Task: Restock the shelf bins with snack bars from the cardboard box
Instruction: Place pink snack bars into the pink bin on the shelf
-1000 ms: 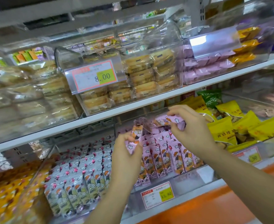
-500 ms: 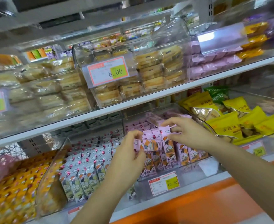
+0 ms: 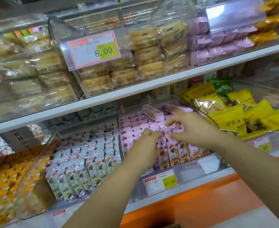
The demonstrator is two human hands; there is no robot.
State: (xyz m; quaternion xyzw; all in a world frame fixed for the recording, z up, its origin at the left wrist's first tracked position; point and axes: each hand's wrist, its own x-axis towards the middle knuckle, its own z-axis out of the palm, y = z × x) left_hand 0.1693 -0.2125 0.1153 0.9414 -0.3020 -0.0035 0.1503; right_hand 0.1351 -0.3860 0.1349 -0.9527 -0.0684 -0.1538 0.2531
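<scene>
Both hands reach into the clear bin (image 3: 188,170) on the lower shelf (image 3: 214,178), where pink snack bars (image 3: 132,130) stand upright in rows with two more lying loose on top at the back. The left hand (image 3: 145,145) curls its fingers onto the top of a front bar; the right hand (image 3: 191,129) pinches a pink wrapper just beside it. Grey-wrapped bars (image 3: 86,158) fill the bin to the left, and yellow bags (image 3: 230,116) fill the one to the right.
</scene>
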